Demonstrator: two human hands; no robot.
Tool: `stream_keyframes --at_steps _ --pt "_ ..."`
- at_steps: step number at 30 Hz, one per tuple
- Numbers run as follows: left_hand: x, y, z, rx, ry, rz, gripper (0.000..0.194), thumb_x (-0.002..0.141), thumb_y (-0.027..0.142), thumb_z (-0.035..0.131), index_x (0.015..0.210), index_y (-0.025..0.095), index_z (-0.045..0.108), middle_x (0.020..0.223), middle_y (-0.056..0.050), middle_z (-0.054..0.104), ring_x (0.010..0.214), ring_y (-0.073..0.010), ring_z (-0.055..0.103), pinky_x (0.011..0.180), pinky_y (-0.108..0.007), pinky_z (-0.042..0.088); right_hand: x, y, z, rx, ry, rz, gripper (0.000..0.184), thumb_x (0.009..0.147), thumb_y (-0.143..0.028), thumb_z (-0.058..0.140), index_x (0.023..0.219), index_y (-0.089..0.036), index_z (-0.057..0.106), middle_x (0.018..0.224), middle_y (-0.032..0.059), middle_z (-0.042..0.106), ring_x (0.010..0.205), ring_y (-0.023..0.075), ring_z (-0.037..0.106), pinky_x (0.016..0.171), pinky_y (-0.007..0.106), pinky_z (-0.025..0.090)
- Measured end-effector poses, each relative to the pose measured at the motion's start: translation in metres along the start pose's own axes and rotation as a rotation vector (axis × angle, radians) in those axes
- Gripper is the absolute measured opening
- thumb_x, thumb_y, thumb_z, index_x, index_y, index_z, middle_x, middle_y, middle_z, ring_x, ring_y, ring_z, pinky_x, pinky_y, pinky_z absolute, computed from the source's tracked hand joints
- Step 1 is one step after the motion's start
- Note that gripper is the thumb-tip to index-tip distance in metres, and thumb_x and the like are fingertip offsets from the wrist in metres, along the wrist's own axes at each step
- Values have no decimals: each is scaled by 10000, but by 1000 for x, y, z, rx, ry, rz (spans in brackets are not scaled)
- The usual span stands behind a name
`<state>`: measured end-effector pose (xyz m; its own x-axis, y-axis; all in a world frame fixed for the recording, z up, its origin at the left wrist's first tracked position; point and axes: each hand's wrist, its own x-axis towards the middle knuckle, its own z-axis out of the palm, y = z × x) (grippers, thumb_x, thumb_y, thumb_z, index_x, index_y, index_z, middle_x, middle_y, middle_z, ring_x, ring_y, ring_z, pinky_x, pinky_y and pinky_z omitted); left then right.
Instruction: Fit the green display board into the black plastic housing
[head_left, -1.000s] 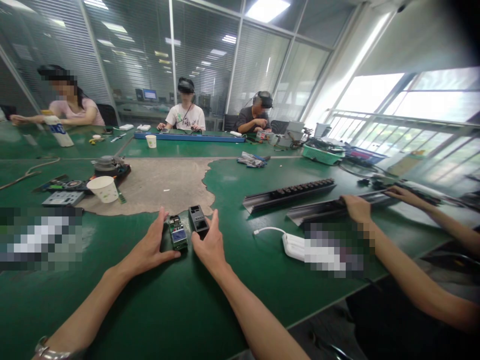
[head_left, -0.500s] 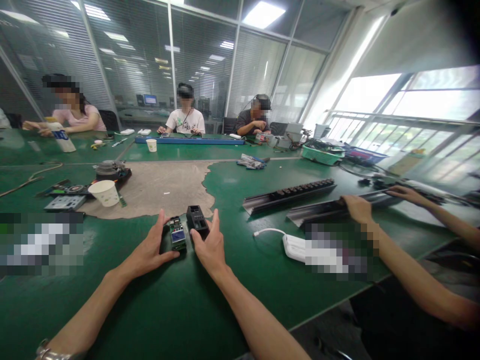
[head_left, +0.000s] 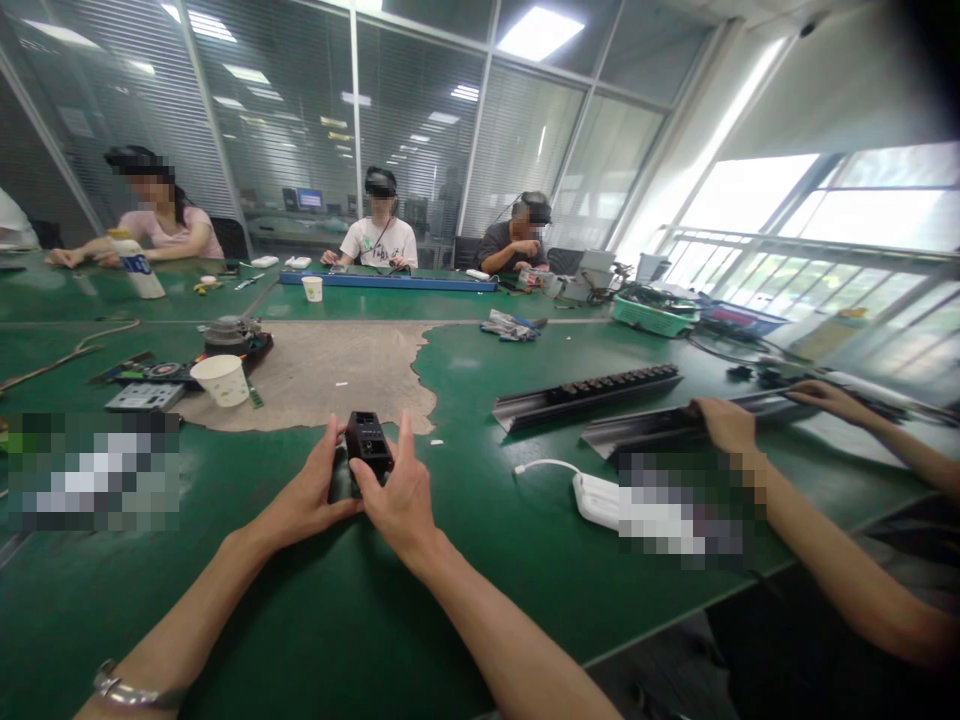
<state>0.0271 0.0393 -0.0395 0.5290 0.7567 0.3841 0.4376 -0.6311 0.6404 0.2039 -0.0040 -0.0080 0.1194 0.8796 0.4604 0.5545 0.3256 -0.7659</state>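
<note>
A small black plastic housing (head_left: 367, 436) with cut-outs in its face is between my hands, just above the green tabletop. My right hand (head_left: 405, 500) grips it, thumb on the near face and fingers along the right side. My left hand (head_left: 309, 492) is closed around the left side, where the small green circuit board with a screen was; the housing now covers that board almost wholly. Whether the two parts are joined or only one over the other, I cannot tell.
Left of my hands stand a paper cup (head_left: 222, 380) and a metal drive (head_left: 144, 397). To the right lie a white device with a cable (head_left: 598, 500) and two dark metal channels (head_left: 589, 393). A co-worker's hand (head_left: 724, 425) rests on the nearer channel. Other people sit across the table.
My right hand has brought the black housing left, over the circuit board in my left hand. The board and its screen have gone from sight. The whole view has shifted slightly.
</note>
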Motion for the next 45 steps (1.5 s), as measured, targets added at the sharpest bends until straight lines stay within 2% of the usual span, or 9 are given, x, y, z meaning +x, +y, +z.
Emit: stream_keyframes --at_steps 8,16,21,25,32,36,40,45 --pt "-3 -5 1 68 2 -6 1089 844 373 669 1513 241 -180 1607 -172 29 1462 -360 124 1154 -598 181 -6 -7 4 -135 -85 -69 974 844 -348 630 1531 -113 -20 1137 160 664 999 304 654 867 442 518" --pt "-1 -2 -1 73 -11 9 1208 771 402 744 1507 235 -199 1597 -193 73 1454 -376 148 1146 -599 207 -10 -4 3 -157 -141 8 1023 819 -331 650 1527 -114 -55 1141 169 657 995 314 653 873 457 514" --pt "-1 -4 -2 102 -39 38 1179 790 413 719 1509 221 -195 1595 -204 57 1451 -389 145 1142 -616 196 -19 4 5 -136 -173 -3 1091 732 -311 729 1529 -103 14 1272 204 577 1149 343 571 961 485 470" --pt "-2 -7 -1 109 -33 25 1185 779 452 725 1515 226 -177 1603 -191 -6 1456 -391 115 1146 -616 184 -22 7 4 -14 -127 -28 1042 765 -304 706 1528 -116 22 1400 205 476 1282 322 480 1052 475 408" --pt "-1 -2 -2 85 -25 -3 1196 776 452 732 1511 237 -188 1600 -188 68 1454 -383 139 1145 -608 202 -18 8 9 75 -96 -39 953 808 -238 662 1533 -174 46 1345 155 554 1210 304 563 1007 474 463" --pt "-2 -3 -1 99 -28 -20 1190 779 446 730 1510 250 -188 1607 -169 35 1459 -374 119 1151 -604 193 -17 4 10 114 -42 -35 947 811 -224 659 1534 -182 48 1306 134 593 1165 291 600 976 459 494" --pt "-2 -5 0 67 -17 -28 1234 742 459 762 1507 281 -190 1612 -152 -40 1459 -387 103 1145 -616 198 -9 -5 0 236 3 -66 923 835 -231 641 1532 -204 38 1316 92 596 1187 238 591 1007 401 480" --pt "-1 -2 -1 49 -31 -13 1293 707 464 792 1502 263 -207 1607 -177 30 1460 -382 103 1152 -614 163 4 -2 -18 262 123 -18 878 848 -221 608 1529 -185 55 1344 86 575 1199 206 581 1048 366 440"
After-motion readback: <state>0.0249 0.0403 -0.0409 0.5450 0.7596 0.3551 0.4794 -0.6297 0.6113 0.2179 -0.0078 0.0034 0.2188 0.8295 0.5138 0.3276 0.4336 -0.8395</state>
